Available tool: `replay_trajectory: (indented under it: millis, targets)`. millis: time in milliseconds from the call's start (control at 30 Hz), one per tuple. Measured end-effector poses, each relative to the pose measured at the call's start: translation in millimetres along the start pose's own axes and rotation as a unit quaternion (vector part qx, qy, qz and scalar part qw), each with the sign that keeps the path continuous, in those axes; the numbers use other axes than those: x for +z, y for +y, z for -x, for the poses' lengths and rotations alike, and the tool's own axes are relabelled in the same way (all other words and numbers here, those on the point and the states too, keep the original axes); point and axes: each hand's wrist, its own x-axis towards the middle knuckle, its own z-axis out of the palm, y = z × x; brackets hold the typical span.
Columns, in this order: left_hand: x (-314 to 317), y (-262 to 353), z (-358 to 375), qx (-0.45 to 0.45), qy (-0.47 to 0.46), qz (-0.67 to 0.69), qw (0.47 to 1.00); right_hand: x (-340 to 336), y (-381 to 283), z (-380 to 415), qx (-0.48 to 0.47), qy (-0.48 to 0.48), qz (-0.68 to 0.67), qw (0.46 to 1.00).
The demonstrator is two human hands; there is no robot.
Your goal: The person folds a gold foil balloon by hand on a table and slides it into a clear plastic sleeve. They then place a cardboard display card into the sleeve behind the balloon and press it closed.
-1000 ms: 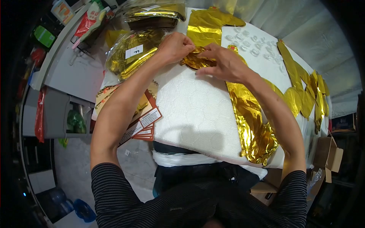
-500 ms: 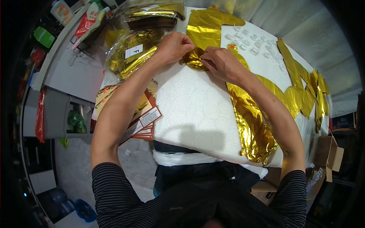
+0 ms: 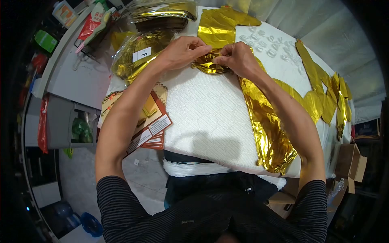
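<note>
Left hand point(image 3: 180, 52) and right hand point(image 3: 242, 60) each pinch a crumpled gold foil balloon point(image 3: 208, 68), not yet flat, beside unfolded balloons point(image 3: 219, 30) on a white tabletop point(image 3: 202, 109).

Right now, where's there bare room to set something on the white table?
Widest bare patch: near half of the white table, between the cards and the long gold foil. Crowded: the far side, with bagged foil, clear plastic pieces, and small gold foil at the left hand and right hand.
</note>
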Motion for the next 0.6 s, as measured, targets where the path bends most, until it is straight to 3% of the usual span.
replay_trajectory:
  millis: [333, 433, 600]
  targets:
    - [15, 5, -4, -0.032, 0.047, -0.127, 0.990, -5, -9, -2, 0.022, -0.005, -0.007, 1.000]
    - [15, 12, -3, -0.064, 0.055, -0.080, 0.993, -8, -3, -5, 0.042, -0.018, -0.047, 0.998]
    - [20, 0, -2, -0.016, 0.075, -0.086, 0.993, -10, 6, -11, 0.059, -0.067, -0.106, 0.990]
